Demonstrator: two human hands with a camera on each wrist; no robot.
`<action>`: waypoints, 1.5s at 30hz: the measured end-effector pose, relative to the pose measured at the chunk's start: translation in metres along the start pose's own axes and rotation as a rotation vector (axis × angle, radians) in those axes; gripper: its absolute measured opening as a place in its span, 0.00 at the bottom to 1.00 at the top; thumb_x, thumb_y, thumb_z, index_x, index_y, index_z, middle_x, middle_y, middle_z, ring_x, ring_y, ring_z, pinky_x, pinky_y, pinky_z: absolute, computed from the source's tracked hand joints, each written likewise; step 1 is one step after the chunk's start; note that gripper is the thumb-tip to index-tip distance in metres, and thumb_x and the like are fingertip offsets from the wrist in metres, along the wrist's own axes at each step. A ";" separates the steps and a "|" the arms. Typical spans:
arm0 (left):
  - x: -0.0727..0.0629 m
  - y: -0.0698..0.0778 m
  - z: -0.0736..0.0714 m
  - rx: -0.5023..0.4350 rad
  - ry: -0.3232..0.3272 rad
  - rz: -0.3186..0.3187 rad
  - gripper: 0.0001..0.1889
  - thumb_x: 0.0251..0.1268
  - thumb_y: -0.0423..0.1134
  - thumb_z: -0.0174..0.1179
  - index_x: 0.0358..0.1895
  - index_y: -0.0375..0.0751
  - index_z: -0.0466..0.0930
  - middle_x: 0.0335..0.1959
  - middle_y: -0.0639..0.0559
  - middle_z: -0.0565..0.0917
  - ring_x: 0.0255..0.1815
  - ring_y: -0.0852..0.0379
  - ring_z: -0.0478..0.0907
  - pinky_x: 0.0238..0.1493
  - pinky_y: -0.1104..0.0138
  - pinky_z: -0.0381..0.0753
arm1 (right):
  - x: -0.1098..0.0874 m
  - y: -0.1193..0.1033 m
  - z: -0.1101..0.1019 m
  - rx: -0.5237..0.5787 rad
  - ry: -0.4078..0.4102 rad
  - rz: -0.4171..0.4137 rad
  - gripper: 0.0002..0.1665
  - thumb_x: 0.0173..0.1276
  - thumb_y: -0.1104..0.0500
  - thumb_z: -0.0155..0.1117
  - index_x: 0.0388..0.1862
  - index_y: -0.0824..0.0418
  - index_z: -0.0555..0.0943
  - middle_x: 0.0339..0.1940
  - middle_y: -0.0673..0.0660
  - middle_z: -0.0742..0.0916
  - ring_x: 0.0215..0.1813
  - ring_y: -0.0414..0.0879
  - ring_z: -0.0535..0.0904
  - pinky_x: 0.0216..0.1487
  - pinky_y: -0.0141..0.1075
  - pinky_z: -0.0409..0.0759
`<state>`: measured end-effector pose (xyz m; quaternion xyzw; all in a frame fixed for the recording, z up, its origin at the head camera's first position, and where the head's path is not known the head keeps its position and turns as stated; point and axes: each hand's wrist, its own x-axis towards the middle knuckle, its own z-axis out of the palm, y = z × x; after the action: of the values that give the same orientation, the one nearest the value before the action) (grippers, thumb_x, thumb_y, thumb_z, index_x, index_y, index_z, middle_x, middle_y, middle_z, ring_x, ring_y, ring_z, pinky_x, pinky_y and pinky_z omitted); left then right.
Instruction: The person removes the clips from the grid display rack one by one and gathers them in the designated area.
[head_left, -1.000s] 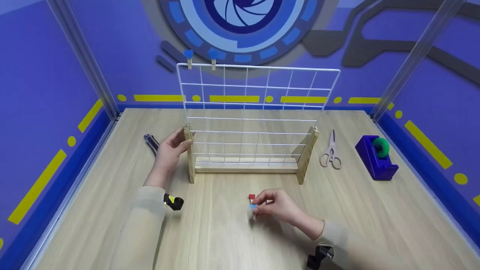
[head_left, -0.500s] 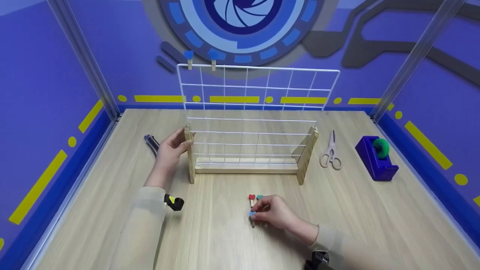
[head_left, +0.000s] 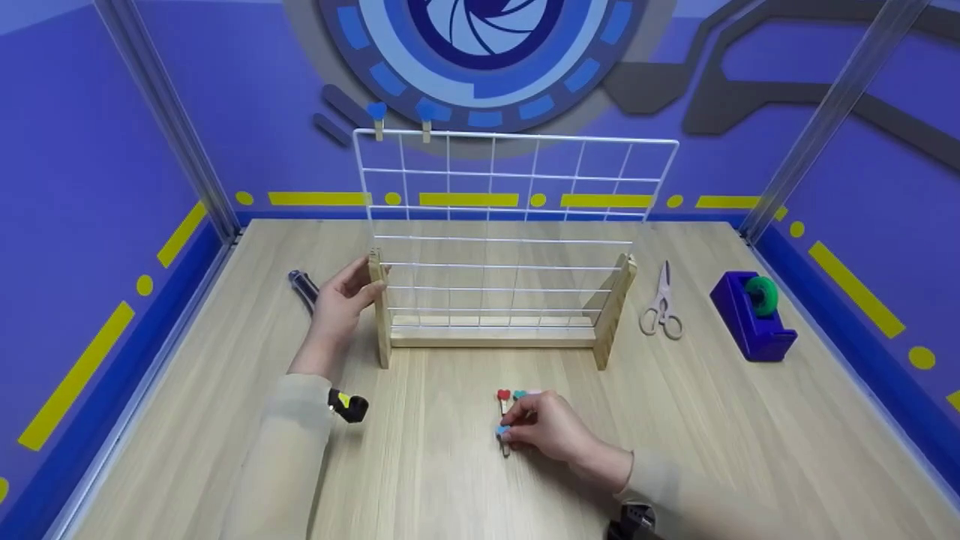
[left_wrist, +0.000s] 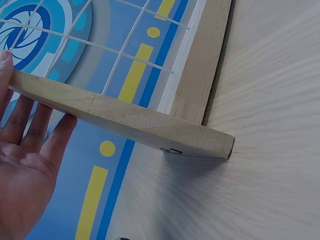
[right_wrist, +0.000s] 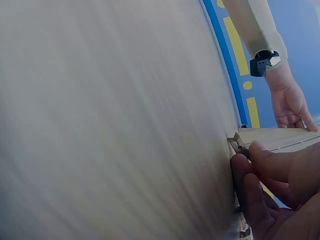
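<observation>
A white wire grid rack [head_left: 516, 176] stands on the table in wooden side supports. My left hand [head_left: 339, 304] holds its left wooden support [left_wrist: 120, 107], thumb on one side and fingers on the other. In front of the rack, my right hand [head_left: 553, 429] pinches a small wooden clothespin with a blue heart [head_left: 502, 432] between thumb and fingertips, low over the table. Just beyond it lie a red heart clothespin [head_left: 503, 396] and a teal heart clothespin [head_left: 520, 394], partly covered by the hand. A pale pink edge [head_left: 533, 391] shows beside them.
Two blue heart clothespins [head_left: 378, 120] are clipped on the grid's top wire at the left. Scissors [head_left: 663, 304] and a blue tape dispenser [head_left: 750, 319] lie at right. A dark-handled tool [head_left: 302, 289] lies partly behind my left hand.
My right hand has drawn slightly toward the front with the blue heart clothespin, uncovering the teal heart and then the pale pink edge. My left hand has stayed on the wooden support.
</observation>
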<state>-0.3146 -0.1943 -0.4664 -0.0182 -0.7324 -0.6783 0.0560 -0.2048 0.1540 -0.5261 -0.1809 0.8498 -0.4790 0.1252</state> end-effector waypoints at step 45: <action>-0.002 0.001 -0.002 0.057 -0.020 0.025 0.34 0.74 0.43 0.64 0.79 0.45 0.64 0.73 0.42 0.75 0.74 0.50 0.72 0.70 0.65 0.78 | 0.020 -0.108 -0.086 -0.159 0.170 -0.238 0.10 0.67 0.59 0.74 0.47 0.58 0.88 0.40 0.53 0.90 0.39 0.41 0.85 0.39 0.29 0.85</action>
<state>-0.3126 -0.1957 -0.4651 -0.0328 -0.7518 -0.6560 0.0577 -0.2363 0.1602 -0.3899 -0.2484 0.8651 -0.4353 -0.0196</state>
